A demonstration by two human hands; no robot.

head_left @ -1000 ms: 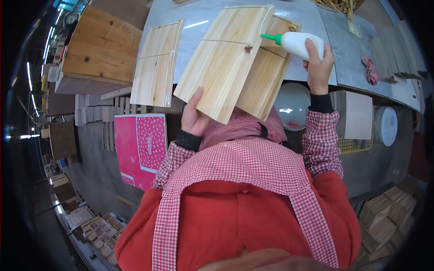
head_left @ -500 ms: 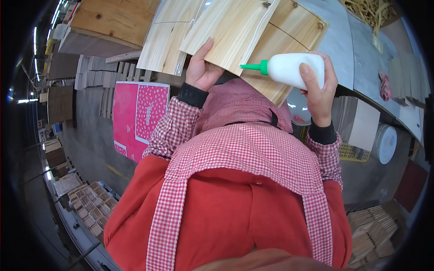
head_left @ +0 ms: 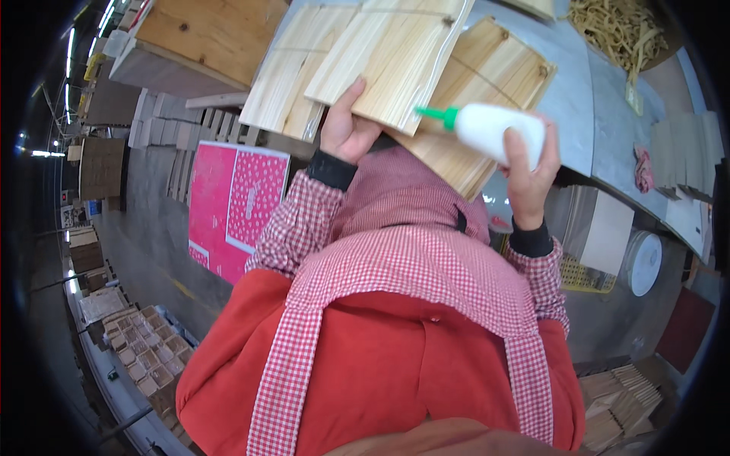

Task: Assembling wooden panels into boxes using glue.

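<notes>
My left hand (head_left: 349, 128) grips the near edge of a pale wooden board (head_left: 388, 61), thumb on top and fingers beneath. A thin white line of glue runs along the board's right edge. In my right hand (head_left: 531, 163) is a white squeeze bottle (head_left: 494, 132) with a green nozzle, lying nearly level and pointing left. Its tip is close to the board's near right corner; whether it touches, I cannot tell. A second wooden board (head_left: 285, 72) lies to the left, and another wooden board (head_left: 487, 87) sits lower on the right, partly behind the bottle.
A grey worktable (head_left: 566, 83) stretches away to the right, with a heap of tan strips (head_left: 616, 34) and a pink cloth (head_left: 643, 169). A wooden box (head_left: 201, 34) stands at far left. Below are pink printed cardboard (head_left: 220, 205) and a white round lid (head_left: 645, 263).
The bottle has tilted, its nozzle end now a little higher than its base, and is slightly blurred. The boards and both hands sit slightly lower in the picture.
</notes>
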